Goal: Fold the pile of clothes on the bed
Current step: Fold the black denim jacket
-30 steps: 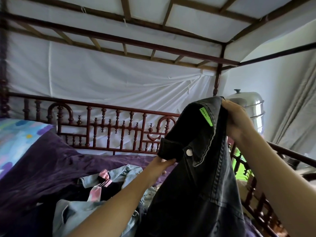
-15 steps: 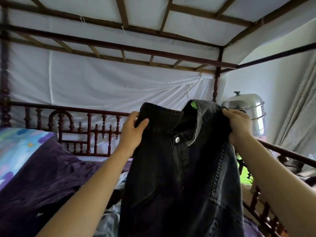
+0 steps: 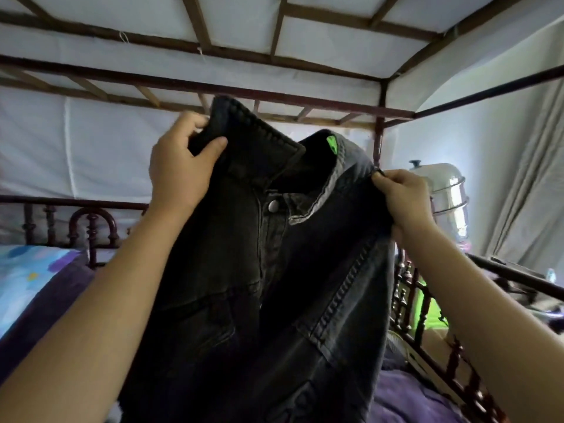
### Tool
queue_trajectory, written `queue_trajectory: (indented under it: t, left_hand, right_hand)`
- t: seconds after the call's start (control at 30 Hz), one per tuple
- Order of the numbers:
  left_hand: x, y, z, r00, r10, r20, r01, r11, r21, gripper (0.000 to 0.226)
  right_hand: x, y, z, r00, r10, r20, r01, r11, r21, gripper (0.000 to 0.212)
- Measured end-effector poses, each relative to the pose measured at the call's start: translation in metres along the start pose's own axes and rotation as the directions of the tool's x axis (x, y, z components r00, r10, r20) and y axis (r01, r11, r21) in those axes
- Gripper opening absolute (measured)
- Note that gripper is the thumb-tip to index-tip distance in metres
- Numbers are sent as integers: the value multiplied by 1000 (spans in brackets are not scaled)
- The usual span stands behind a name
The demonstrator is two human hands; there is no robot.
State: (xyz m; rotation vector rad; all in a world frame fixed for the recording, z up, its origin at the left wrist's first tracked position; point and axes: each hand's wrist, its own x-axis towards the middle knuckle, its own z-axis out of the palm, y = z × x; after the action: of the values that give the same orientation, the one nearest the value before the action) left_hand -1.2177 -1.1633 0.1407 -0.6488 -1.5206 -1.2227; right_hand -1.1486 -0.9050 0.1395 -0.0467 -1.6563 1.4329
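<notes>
Left hand point(image 3: 180, 166) and right hand point(image 3: 403, 196) each grip the dark denim jacket point(image 3: 274, 285) by its shoulders; it hangs between them, collar uppermost.

A dark wooden canopy bed point(image 3: 122, 76) fills the view, its overhead slats and far side lined with white cloth point(image 3: 91, 141). A turned-spindle railing point(image 3: 91, 224) runs along the back, and a side railing point(image 3: 427, 300) along the right. A purple bedspread point(image 3: 39, 309) lies beside a blue patterned pillow point(image 3: 27, 270). Beyond the right post stand a stainless steamer pot point(image 3: 442, 190) and a pale curtain point(image 3: 525, 178), softly daylit
</notes>
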Motion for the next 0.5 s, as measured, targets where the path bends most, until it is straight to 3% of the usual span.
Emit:
queue_trajectory:
  t: [0.1,0.23,0.37,0.5]
  left_hand:
    - [-48,-52,15,964,-185,191,162,978,131,15]
    - [-123,-118,23,773,-464,434,354,882,311,17]
    - [-191,-174,23,371,-657,656,532,729,430,17]
    - [-251,-210,17,-123,-678,725,596,534,600,43]
  right_hand:
    - [-16,64,-2,976,176,129,-173,984,-30,24]
    - [-46,150,-7,850,453,268,-414,890,-190,27]
    - [-66,227,-12,632,670,390,-418,718,-556,22]
    - [-85,291,-12,387,820,422,-149,507,-849,23]
